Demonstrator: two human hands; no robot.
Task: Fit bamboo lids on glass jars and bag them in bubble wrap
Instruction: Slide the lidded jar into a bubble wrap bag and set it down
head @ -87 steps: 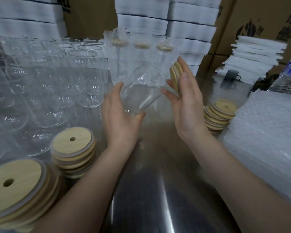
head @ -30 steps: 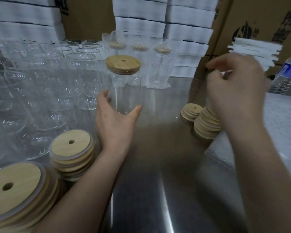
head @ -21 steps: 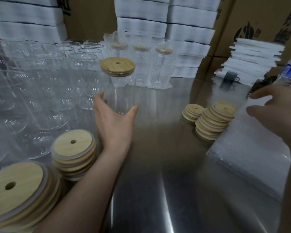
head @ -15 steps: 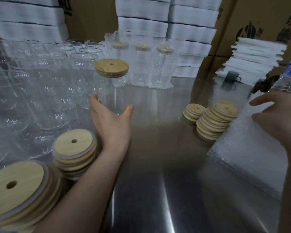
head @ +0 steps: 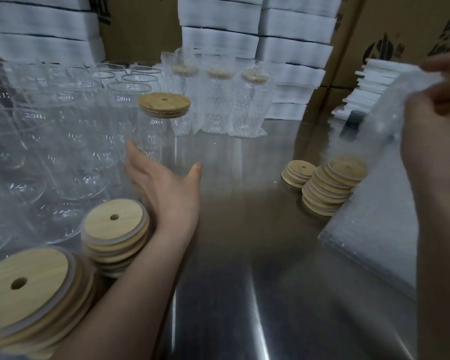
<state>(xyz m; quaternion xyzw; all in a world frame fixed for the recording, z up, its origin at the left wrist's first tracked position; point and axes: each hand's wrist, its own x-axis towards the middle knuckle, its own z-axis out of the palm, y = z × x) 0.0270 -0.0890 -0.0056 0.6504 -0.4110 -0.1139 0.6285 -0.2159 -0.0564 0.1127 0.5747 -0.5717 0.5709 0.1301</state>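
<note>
A clear glass jar [head: 153, 133] with a bamboo lid [head: 164, 103] seated on its mouth stands upright at centre left. My left hand [head: 166, 193] grips it low down, thumb on the right side and fingers round the left. At the upper right my right hand [head: 438, 118] is raised and pinches a bubble wrap bag [head: 390, 110], which hangs blurred above the pile of bubble wrap bags [head: 374, 219]. The bag and the jar are well apart.
Stacks of bamboo lids stand at the near left [head: 115, 229] [head: 24, 289] and at the right [head: 333, 183]. Several open glass jars [head: 63, 141] crowd the left. Three wrapped jars [head: 218, 100] stand at the back before foam sheets and cardboard boxes. The steel table [head: 244, 268] lies between.
My right hand dropped to the bubble wrap pile and has come up holding a bag. My left hand has carried the lidded jar slightly left.
</note>
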